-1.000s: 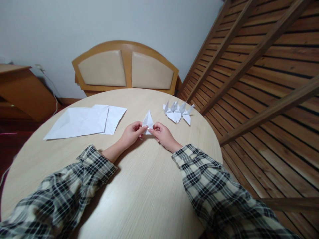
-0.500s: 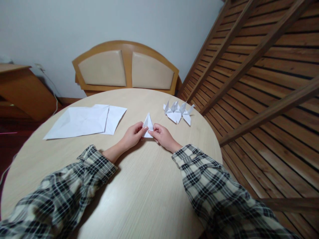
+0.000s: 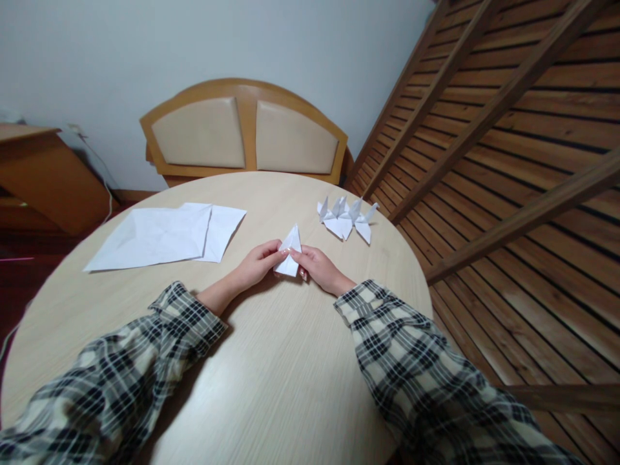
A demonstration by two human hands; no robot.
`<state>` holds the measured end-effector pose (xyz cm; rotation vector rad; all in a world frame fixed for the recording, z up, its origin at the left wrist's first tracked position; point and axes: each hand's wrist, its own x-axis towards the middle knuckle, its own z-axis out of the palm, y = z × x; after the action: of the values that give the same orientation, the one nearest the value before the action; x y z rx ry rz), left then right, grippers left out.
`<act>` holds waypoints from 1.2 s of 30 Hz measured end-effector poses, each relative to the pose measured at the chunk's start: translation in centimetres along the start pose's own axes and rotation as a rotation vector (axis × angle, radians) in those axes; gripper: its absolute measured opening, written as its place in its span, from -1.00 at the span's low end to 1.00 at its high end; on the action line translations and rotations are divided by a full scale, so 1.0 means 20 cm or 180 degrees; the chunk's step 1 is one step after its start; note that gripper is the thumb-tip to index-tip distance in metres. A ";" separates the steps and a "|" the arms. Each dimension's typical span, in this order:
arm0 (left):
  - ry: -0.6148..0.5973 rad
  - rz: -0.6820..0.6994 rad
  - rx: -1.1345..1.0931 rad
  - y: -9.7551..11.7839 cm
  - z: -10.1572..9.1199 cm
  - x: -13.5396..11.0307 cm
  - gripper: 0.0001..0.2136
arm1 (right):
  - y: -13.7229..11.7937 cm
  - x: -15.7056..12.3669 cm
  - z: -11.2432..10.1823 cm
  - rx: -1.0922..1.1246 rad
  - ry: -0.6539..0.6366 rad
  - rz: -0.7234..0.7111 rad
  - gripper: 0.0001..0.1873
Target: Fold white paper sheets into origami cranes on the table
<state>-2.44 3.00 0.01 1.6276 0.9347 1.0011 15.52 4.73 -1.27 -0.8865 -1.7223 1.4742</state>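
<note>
Between my hands is a small piece of folded white paper, shaped like a narrow kite with its point facing away from me. My left hand grips its left side, the thumb lying across the front. On the right side, my right hand pinches it with the thumb on top and fingers behind. Both thumbs nearly meet at the middle of the paper. Several white origami cranes stand close together beyond my right hand. Past my left hand lie white paper sheets, overlapping and lightly creased.
All of this is on a round, light wood table. A padded wooden headboard rises behind the far edge. Slatted wood panelling slopes along the right. A wooden cabinet stands at the left, near a cable on the wall.
The folded paper has turned slightly, its tip shifting right, and its lower edge has come a little nearer to me. Fingers of both hands have shifted slightly on it.
</note>
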 end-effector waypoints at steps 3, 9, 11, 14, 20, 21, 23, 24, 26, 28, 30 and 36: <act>-0.0013 -0.0025 0.0050 0.00 -0.01 0.00 -0.77 | 0.01 0.00 0.00 -0.0045 0.0030 0.0002 -0.59; -0.0128 -0.0103 0.0135 0.02 -0.01 0.00 -0.80 | 0.00 0.00 0.00 -0.0142 0.0027 -0.0044 -0.61; -0.0124 -0.0107 0.0169 0.03 0.00 0.00 -0.80 | 0.00 0.00 0.00 -0.0118 0.0028 -0.0017 -0.61; -0.0113 -0.0091 0.0161 0.03 0.00 0.00 -0.80 | 0.00 0.00 0.00 -0.0099 0.0033 0.0051 -0.60; -0.0263 -0.0222 -0.0098 0.04 -0.01 0.00 -0.80 | -0.03 -0.02 0.00 -0.0081 -0.0056 0.0051 -0.55; -0.0313 -0.0224 -0.0128 0.04 -0.01 0.00 -0.79 | -0.03 -0.02 0.00 -0.0063 -0.0058 0.0059 -0.55; -0.0404 -0.0206 -0.0161 0.05 -0.01 0.00 -0.78 | -0.03 -0.02 0.00 -0.0022 -0.0048 0.0067 -0.54; -0.0440 -0.0199 -0.0160 0.05 -0.02 0.00 -0.78 | -0.03 -0.01 0.00 0.0010 -0.0042 0.0063 -0.54; -0.0472 -0.0196 -0.0129 0.06 -0.02 0.00 -0.77 | -0.03 -0.01 0.00 0.0091 -0.0026 0.0040 -0.54; -0.0466 -0.0195 -0.0074 0.05 -0.02 0.00 -0.78 | -0.03 -0.01 0.00 0.0150 -0.0025 0.0005 -0.55; -0.0448 -0.0192 -0.0015 0.05 -0.02 0.00 -0.79 | -0.03 -0.01 0.00 0.0137 -0.0055 -0.0011 -0.56; -0.0479 -0.0211 0.0116 0.04 -0.02 -0.01 -0.80 | -0.03 -0.01 0.01 0.0073 -0.0049 0.0040 -0.56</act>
<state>-2.79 2.81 0.85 1.6667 0.9032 0.8091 15.51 4.39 -0.78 -0.8776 -1.7104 1.5097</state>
